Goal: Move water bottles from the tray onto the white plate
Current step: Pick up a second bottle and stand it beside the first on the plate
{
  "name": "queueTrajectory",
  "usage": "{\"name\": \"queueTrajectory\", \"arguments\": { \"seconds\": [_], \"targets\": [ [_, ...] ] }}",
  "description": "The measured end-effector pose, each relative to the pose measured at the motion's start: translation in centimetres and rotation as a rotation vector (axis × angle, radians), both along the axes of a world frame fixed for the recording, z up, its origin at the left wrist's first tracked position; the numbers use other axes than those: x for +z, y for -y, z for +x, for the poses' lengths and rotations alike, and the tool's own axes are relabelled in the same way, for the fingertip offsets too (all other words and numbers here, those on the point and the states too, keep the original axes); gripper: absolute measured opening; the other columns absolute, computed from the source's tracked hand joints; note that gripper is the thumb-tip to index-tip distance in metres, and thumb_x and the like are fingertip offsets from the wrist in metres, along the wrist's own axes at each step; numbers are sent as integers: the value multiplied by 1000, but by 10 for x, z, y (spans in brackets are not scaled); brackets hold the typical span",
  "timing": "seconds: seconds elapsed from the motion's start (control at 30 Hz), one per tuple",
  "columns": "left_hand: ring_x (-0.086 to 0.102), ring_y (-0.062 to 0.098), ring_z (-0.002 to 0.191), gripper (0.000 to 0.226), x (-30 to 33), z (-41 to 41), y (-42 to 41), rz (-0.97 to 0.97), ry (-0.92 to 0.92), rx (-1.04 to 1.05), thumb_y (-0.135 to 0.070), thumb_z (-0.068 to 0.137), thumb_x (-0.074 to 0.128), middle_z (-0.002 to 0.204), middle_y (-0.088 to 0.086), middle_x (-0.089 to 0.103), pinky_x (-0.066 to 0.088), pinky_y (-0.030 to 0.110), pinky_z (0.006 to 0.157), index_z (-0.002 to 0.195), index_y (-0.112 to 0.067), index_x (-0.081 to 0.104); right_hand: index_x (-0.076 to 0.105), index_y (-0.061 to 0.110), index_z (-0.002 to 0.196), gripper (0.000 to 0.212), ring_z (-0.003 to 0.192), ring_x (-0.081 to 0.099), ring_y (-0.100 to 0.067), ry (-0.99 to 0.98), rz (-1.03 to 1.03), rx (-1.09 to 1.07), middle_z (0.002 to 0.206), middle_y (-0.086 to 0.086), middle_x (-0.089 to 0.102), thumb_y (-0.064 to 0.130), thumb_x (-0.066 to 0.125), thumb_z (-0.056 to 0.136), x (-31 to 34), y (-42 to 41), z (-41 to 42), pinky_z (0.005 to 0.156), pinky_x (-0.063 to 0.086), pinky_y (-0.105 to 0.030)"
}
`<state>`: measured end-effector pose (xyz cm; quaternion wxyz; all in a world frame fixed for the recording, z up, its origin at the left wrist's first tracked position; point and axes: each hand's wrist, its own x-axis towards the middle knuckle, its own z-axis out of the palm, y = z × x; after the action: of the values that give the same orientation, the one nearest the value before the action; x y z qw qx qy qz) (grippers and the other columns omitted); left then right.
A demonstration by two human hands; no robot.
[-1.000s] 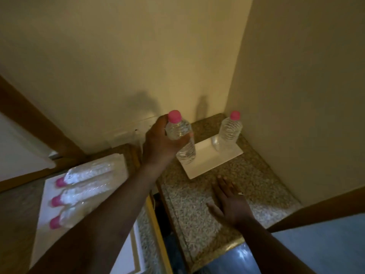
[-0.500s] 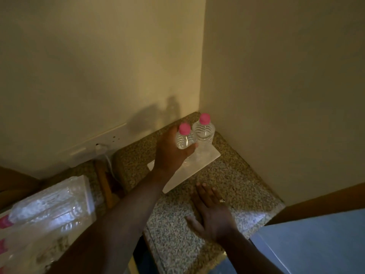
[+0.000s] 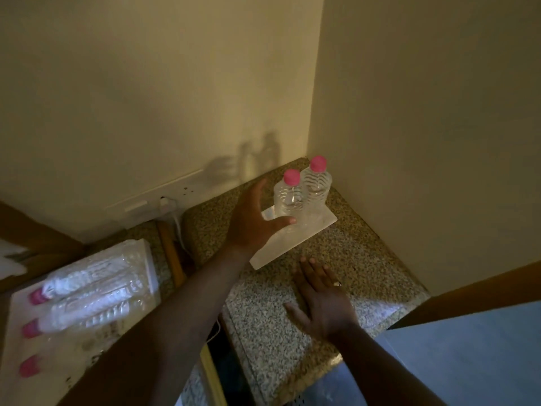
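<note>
Bottles: two [image 3: 288, 197] [image 3: 317, 183] are now stood upright on the plate [image 3: 292, 238], side by side and touching or nearly so, at the plate's end toward the wall corner. Half a second ago the nearer one was gripped by the left hand [image 3: 251, 221]; now the fingers are spread open and nothing is held, the thumb just beside the bottle's base. Release is judged done, so the second transfer counts as complete. The right hand [image 3: 322, 300] is laid flat, fingers extended, on the counter [image 3: 366, 259] on the near side of the plate, gripping nothing.

Three more bottles [image 3: 87, 300] are seen lying on their sides on the tray [image 3: 17, 300], well left of the plate, so the task is judged partly done.

Materials: bottles are clear ribbed plastic with pink caps, cylindrical. Plate is white, flat, rectangular, glossy. Counter is speckled granite. Tray is white and rectangular; its detail is blurred.
</note>
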<state>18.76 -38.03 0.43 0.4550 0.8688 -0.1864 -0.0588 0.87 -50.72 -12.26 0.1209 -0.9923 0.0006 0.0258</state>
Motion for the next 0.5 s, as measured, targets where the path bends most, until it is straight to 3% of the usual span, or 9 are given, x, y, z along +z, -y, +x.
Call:
{"name": "queueTrajectory", "arguments": {
  "seconds": [0.13, 0.23, 0.37, 0.5],
  "targets": [
    [39, 27, 138, 103, -6, -17, -67, 205, -30, 81, -55, 62, 84, 150, 7, 43, 39, 46, 109, 146, -23, 34, 15, 17, 153, 78, 147, 4, -29, -19, -36, -12, 159, -12, 10, 69, 21, 95, 5, -5, 0, 117, 5, -49],
    [30, 31, 144, 98, -8, -41, -128, 340, 13, 75, -57, 69, 79, 155, 12, 35, 36, 53, 111, 147, -21, 32, 26, 14, 150, 74, 146, 10, -32, -52, -35, 15, 157, -15, 17, 66, 23, 97, 8, -23, -1, 116, 10, -52],
    [31, 41, 143, 83, -11, -80, -206, 520, 286, 92, -51, 71, 79, 150, 23, 42, 30, 56, 113, 135, -5, 53, 41, 9, 143, 64, 138, 34, -40, -57, -10, 133, 149, -21, 40, 52, 28, 98, 12, -65, -2, 112, 19, -58],
    [36, 42, 140, 70, -19, -110, -261, 582, 349, 170, -39, 67, 87, 146, 23, 46, 34, 58, 110, 123, -6, 62, 43, 4, 142, 63, 138, 33, -43, -66, -12, 221, 151, -23, 36, 44, 36, 93, 12, -97, -7, 111, 21, -59]
  ]
}}
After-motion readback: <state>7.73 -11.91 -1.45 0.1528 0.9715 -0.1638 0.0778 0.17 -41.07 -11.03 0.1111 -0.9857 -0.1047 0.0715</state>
